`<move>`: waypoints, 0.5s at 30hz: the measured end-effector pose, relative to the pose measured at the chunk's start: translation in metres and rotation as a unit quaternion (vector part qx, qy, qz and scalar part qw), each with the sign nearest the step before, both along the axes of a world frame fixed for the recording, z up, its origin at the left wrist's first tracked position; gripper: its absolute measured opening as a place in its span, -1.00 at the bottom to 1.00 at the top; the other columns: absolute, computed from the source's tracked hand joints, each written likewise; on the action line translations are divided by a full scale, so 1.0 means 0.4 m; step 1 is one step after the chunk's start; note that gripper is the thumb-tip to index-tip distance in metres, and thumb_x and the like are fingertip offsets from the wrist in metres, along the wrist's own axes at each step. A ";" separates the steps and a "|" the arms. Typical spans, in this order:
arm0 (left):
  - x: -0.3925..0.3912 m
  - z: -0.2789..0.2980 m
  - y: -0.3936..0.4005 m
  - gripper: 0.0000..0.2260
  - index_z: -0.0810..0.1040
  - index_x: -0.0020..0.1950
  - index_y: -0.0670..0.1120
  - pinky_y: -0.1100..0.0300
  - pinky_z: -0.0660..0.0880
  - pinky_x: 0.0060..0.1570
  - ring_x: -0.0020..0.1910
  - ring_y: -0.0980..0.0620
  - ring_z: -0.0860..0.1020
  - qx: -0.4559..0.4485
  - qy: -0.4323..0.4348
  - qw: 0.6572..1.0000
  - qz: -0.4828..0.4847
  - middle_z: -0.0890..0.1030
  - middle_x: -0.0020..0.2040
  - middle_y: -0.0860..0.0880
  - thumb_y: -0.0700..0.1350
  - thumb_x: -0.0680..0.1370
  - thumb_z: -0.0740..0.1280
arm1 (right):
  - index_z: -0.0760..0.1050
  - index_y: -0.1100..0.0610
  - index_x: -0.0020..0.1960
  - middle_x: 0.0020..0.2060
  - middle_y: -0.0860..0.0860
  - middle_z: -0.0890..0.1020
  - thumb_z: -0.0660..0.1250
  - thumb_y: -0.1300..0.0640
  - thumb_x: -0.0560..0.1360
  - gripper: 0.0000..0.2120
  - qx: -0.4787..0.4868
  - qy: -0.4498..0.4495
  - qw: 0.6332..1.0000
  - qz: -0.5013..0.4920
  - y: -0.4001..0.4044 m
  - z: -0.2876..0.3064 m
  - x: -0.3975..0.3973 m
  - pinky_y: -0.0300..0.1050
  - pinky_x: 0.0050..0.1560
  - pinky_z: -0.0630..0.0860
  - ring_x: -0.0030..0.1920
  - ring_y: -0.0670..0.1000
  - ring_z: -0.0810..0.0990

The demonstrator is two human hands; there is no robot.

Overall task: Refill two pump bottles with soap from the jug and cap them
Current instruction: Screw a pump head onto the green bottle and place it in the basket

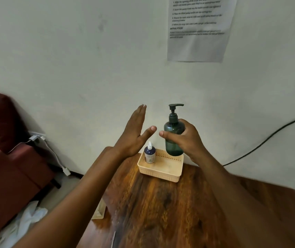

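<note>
My right hand [184, 140]: my fingers curl round the middle of the green pump bottle [174, 136], thumb stretched across its front; I hold it upright in the air, its base just above the far right corner of the basket [161, 169].
My left hand [134, 135]: flat and holding nothing, fingers straight and pressed together pointing up toward the wall, thumb stuck out to the right; it is raised just left of the green bottle, not touching it.
Green pump bottle: dark, see-through, with its black pump head [175, 106] on and the spout pointing right.
Small bottle [149, 154]: dark blue with a white nozzle top, upright in the basket's far left corner.
Basket: pale perforated plastic, standing at the far edge of the wooden table [161, 212], near the wall.
Wall: a printed paper sheet [199, 29] hangs upper right; I cannot read its text. A black cable [272, 135] runs down on the right.
Left of the table: a dark red sofa [5, 158], a white cord [53, 154] and crumpled white plastic [23, 221] on the floor.
</note>
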State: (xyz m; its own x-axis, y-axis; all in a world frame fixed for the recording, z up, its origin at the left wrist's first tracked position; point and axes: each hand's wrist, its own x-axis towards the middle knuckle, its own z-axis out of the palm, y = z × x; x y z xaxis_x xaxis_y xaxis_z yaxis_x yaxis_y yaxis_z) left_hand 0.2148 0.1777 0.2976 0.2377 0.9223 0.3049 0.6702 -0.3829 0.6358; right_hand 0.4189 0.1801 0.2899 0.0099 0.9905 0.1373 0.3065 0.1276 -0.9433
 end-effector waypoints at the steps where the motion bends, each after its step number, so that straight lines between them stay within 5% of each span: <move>1: -0.014 -0.028 0.030 -0.25 -0.14 0.72 0.09 0.01 -0.09 0.63 0.70 0.07 -0.15 0.002 0.021 1.000 0.000 -0.15 0.73 0.07 0.29 0.63 0.08 | 0.48 -0.03 0.30 0.16 -0.09 0.59 0.61 -0.12 0.36 -0.41 0.001 -0.021 1.000 -0.010 0.030 -0.026 -0.010 -0.14 0.08 0.52 0.12 -0.02 0.57; 15: -0.110 -0.433 0.429 -0.24 -0.18 0.72 0.03 -0.04 -0.27 0.64 0.68 0.09 -0.30 -0.036 0.121 0.991 -0.041 -0.26 0.71 0.05 0.35 0.65 0.00 | 0.42 0.13 0.45 0.38 0.07 0.55 0.65 0.04 0.34 -0.24 -0.077 -0.119 0.984 -0.111 0.433 -0.435 -0.085 0.00 0.39 0.46 0.37 0.12 0.53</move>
